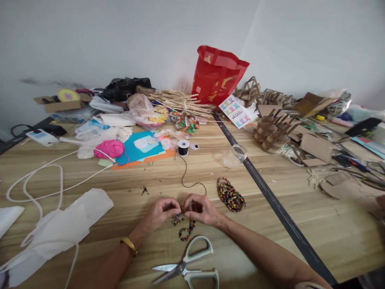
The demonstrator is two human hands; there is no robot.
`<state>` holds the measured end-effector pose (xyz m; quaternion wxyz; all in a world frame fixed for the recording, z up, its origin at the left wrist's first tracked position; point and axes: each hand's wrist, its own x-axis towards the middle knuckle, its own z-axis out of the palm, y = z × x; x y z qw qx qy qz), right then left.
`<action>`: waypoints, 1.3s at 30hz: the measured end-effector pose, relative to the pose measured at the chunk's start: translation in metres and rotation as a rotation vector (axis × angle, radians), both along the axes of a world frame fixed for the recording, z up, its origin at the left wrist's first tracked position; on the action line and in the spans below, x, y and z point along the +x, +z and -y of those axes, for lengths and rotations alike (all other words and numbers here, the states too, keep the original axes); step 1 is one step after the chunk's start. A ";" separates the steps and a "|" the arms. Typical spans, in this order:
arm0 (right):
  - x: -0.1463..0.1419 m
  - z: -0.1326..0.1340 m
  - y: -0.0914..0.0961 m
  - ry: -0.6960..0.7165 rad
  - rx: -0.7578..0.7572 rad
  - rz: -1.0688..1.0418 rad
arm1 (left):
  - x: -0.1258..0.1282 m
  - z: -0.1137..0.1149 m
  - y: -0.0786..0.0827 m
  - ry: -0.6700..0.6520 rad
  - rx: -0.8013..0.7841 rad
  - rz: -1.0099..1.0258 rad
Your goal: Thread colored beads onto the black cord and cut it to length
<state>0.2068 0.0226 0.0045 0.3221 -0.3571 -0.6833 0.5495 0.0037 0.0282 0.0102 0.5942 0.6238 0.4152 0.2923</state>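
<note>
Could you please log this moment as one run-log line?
left hand: pinching bead strand | right hand: pinching same strand, black cord leads to spool | scissors: lying open nearby

We are listing: scissors [186, 267] lying on the table [315, 224]; pink yarn [110, 148] sitting beside blue paper [135, 154]; red bag [218, 76] standing against the wall; glass jar [235, 155].
</note>
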 end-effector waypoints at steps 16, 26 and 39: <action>-0.003 -0.003 -0.003 -0.045 0.125 0.074 | 0.003 0.002 0.000 0.043 0.024 -0.080; -0.001 -0.006 -0.008 -0.075 0.093 0.022 | -0.010 0.004 0.000 -0.075 0.294 -0.235; -0.002 -0.005 -0.008 -0.076 0.012 0.001 | -0.016 0.011 -0.004 -0.244 0.512 -0.443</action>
